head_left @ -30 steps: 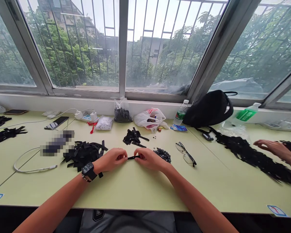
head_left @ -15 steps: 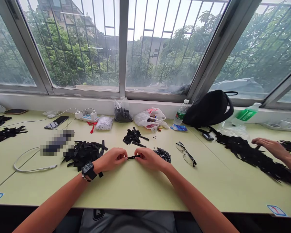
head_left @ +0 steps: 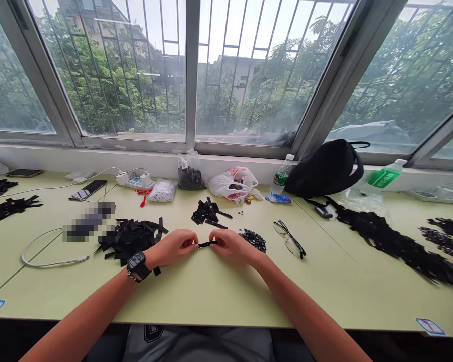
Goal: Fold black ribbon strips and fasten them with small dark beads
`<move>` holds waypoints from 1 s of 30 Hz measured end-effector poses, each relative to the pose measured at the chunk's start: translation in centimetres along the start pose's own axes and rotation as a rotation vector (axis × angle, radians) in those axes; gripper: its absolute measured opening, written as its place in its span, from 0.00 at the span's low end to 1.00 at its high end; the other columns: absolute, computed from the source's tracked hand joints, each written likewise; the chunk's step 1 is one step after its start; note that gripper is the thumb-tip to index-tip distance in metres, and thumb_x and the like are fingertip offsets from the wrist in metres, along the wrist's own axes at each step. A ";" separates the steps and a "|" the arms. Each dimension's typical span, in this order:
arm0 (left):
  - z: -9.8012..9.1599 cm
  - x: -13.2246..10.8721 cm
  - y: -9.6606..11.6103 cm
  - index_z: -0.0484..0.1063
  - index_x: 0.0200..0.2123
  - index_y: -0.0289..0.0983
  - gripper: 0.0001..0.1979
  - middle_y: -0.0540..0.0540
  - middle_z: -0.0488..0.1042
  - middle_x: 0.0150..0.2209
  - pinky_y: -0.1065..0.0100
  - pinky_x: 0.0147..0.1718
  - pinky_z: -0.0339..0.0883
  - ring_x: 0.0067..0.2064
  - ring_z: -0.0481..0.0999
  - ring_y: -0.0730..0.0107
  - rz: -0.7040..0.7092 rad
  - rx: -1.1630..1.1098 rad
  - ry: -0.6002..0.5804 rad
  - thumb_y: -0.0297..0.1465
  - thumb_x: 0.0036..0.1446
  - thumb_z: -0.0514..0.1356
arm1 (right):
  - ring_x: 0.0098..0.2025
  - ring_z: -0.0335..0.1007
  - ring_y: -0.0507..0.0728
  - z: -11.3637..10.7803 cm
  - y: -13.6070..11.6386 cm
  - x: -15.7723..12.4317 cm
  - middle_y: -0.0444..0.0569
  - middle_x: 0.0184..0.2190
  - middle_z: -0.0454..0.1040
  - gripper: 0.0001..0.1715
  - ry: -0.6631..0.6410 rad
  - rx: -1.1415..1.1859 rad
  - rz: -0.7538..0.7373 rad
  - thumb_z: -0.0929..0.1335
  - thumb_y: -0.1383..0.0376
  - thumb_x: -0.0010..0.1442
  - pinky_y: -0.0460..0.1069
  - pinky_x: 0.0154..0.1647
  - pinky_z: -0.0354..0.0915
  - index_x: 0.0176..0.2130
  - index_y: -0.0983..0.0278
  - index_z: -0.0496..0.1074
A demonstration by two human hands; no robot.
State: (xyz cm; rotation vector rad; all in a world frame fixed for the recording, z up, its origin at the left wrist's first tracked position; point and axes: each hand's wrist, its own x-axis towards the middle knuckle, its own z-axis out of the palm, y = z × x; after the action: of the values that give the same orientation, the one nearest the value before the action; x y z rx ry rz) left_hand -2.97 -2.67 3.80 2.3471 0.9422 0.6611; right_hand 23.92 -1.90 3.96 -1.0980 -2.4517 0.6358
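Note:
Between my two hands a short black strap [head_left: 207, 244] is stretched level just above the table. My left hand [head_left: 176, 246] pinches its left end, and my right hand [head_left: 230, 246] pinches the other; the fingertips cover both ends. A pile of loose black straps [head_left: 130, 239] lies by my left wrist. Beyond my hands sits a smaller heap of black straps [head_left: 207, 211], some with small round bits on them. Small dark ring-like pieces [head_left: 253, 241] are heaped just right of my right hand.
Eyeglasses [head_left: 290, 240] lie right of the ring-like pieces. Along the window stand a bag of black pieces [head_left: 191, 177], a white plastic bag [head_left: 234, 185], a bottle [head_left: 282, 176] and a black bag [head_left: 324, 168]. A long row of black straps [head_left: 385, 239] stretches across the right side. A white cable [head_left: 56, 264] curls at left.
Another person's hand at the far right has withdrawn from the row of black straps, almost out of view. My own hands and the strap look unmoved.

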 end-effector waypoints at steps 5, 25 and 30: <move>-0.2 0.0 0.2 0.75 0.38 0.38 0.08 0.51 0.70 0.30 0.71 0.31 0.60 0.30 0.67 0.71 -0.004 -0.003 -0.013 0.32 0.69 0.58 | 0.32 0.62 0.52 -0.1 -0.1 0.0 0.42 0.30 0.68 0.05 -0.006 0.004 0.000 0.69 0.67 0.64 0.46 0.34 0.57 0.42 0.61 0.73; -0.5 0.0 0.5 0.77 0.39 0.38 0.09 0.49 0.70 0.30 0.71 0.31 0.61 0.31 0.67 0.69 -0.005 -0.014 -0.017 0.34 0.68 0.58 | 0.33 0.63 0.53 -0.1 -0.1 0.0 0.43 0.31 0.69 0.05 -0.010 -0.004 -0.002 0.68 0.67 0.65 0.46 0.34 0.58 0.42 0.61 0.74; -0.6 0.0 0.6 0.77 0.39 0.38 0.09 0.49 0.71 0.30 0.70 0.31 0.62 0.31 0.68 0.69 -0.002 -0.015 -0.029 0.34 0.68 0.58 | 0.32 0.61 0.52 -0.1 0.0 0.0 0.41 0.30 0.67 0.05 -0.011 -0.010 -0.006 0.68 0.67 0.65 0.46 0.33 0.56 0.42 0.61 0.73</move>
State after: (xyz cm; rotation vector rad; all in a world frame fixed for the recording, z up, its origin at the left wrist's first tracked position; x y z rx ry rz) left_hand -3.07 -2.87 4.66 2.3364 0.9233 0.6301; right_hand 23.99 -1.91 4.09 -1.0938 -2.4685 0.6301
